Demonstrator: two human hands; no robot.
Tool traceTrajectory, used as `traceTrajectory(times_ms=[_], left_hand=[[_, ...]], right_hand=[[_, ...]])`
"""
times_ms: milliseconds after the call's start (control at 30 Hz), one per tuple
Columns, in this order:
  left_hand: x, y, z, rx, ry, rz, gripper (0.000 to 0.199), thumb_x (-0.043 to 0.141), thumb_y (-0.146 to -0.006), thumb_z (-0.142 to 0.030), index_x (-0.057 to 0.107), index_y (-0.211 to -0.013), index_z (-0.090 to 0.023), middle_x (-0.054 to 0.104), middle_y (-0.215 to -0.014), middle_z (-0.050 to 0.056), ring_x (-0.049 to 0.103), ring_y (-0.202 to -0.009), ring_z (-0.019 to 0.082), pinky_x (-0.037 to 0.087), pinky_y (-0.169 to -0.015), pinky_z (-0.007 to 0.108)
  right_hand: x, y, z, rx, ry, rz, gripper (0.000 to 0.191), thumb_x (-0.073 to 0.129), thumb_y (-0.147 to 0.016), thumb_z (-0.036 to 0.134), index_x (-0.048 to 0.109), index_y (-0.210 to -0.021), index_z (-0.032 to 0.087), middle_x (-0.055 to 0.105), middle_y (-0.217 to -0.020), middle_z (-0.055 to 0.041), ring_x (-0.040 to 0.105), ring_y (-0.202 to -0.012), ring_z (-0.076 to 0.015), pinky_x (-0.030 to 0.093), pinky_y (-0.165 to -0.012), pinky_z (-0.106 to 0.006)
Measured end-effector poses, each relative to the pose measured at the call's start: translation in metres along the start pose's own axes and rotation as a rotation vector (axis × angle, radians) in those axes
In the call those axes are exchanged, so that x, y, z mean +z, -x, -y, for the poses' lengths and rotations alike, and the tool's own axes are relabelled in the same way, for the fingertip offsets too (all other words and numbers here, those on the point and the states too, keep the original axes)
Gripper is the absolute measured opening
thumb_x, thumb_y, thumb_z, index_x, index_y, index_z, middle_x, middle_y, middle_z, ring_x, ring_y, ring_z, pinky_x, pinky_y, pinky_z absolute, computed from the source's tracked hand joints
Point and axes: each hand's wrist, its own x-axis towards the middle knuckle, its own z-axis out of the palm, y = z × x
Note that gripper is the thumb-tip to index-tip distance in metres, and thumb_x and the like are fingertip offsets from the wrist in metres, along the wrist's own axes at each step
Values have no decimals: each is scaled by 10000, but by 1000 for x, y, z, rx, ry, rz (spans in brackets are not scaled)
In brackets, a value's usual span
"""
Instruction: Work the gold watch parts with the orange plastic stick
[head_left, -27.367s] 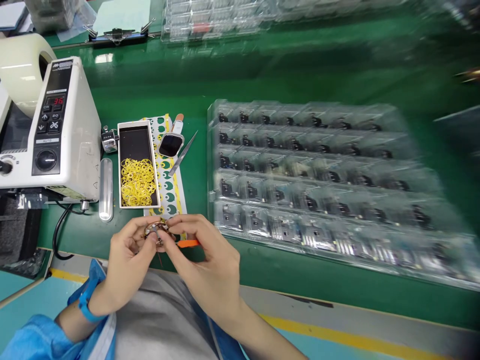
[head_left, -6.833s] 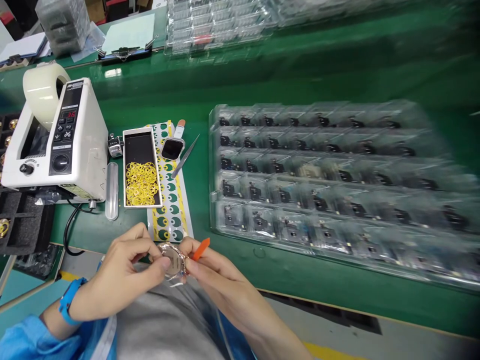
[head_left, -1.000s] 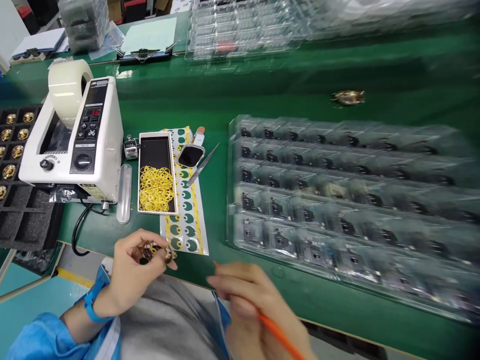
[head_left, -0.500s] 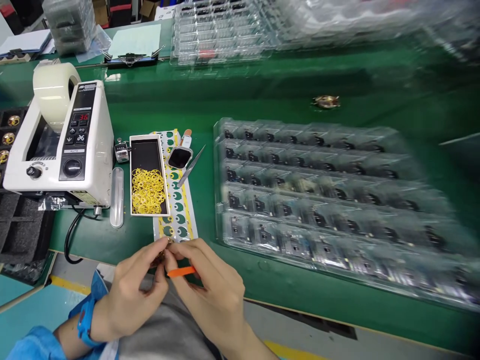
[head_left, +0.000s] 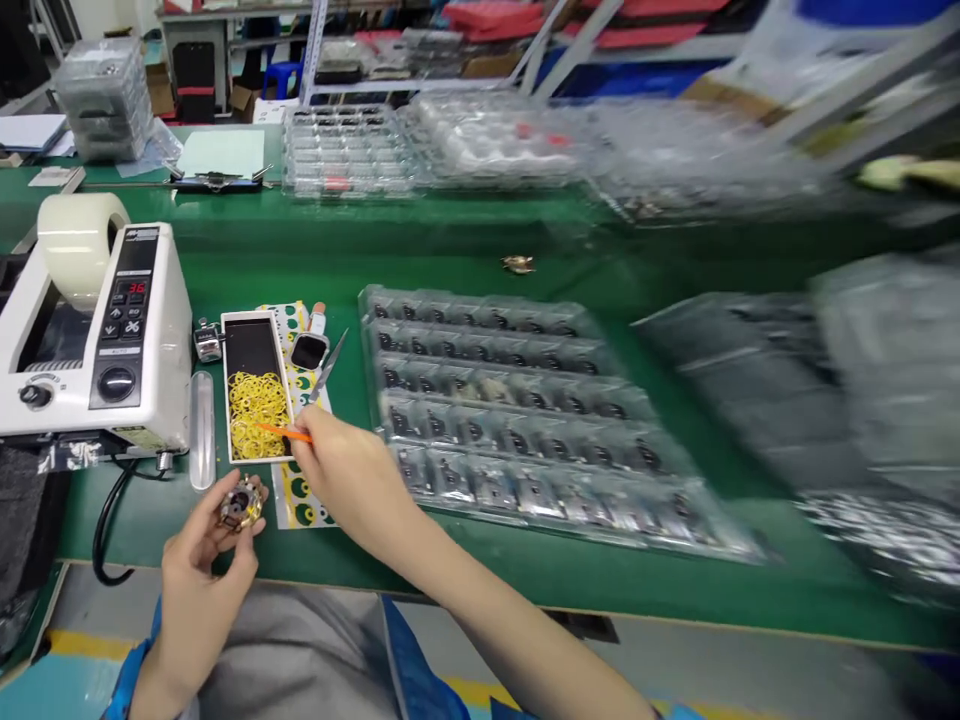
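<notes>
My left hand (head_left: 196, 565) holds a small round gold-coloured part (head_left: 240, 507) at its fingertips, just above the near edge of the green bench. My right hand (head_left: 349, 480) grips a thin orange stick (head_left: 283, 431) whose tip reaches over the yellow rings (head_left: 256, 412) in a narrow white-rimmed tray (head_left: 224, 385). A strip of green and yellow stickers (head_left: 300, 495) lies under and beside that hand.
A white tape dispenser (head_left: 90, 335) stands at the left. Tweezers (head_left: 328, 366) and a small dark square part (head_left: 308, 351) lie behind the tray. A large clear blister tray of small parts (head_left: 510, 410) fills the middle. More clear trays (head_left: 420, 150) sit behind, and one gold part (head_left: 518, 264) lies alone.
My hands have separated: the right one moved forward with the orange stick to the ring tray, while the left stays low with the gold part. My view tilted up.
</notes>
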Motion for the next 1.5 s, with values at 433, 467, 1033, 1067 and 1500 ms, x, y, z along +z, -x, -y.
traceTrajectory(times_ms=[433, 467, 1033, 1067, 1500], left_hand=[[-2, -13, -21, -201, 260, 14, 494, 872, -684, -362, 686, -1101, -171, 798, -975, 92, 766, -935, 256, 620, -723, 208], [-3, -13, -19, -203, 257, 9, 497, 874, -681, -363, 688, -1100, -171, 798, -963, 90, 766, -935, 261, 622, -726, 216], [26, -22, -25, -189, 193, 450, 284, 751, -800, -435, 795, -950, -198, 726, -979, 92, 688, -921, 217, 555, -861, 320], [29, -23, -28, -196, 192, 463, 297, 758, -786, -455, 793, -918, -192, 713, -944, 83, 674, -885, 206, 548, -842, 315], [17, -24, -40, -378, 173, 482, 395, 822, -672, -499, 681, -599, -138, 578, -601, -6, 467, -594, 107, 364, -595, 221]], right_hand=[[-144, -49, -201, 455, 481, 3, 121, 597, -835, 135, 717, -832, 141, 676, -966, -109, 654, -868, -243, 465, -722, -316], [-145, -55, -215, 493, 492, 32, 82, 636, -839, 155, 708, -804, 137, 680, -934, -99, 654, -848, -227, 476, -726, -313], [-75, 13, -79, 129, -377, 3, 173, 722, -831, 344, 630, -885, 208, 632, -633, 38, 527, -419, -85, 398, -363, -177], [-64, 25, -55, 118, -463, 80, 187, 691, -853, 283, 632, -1017, 216, 660, -699, 26, 592, -501, -105, 461, -422, -183], [-45, 45, -12, -599, -135, -82, 258, 443, -965, 78, 662, -970, 213, 707, -803, -35, 551, -553, -111, 425, -472, -218]])
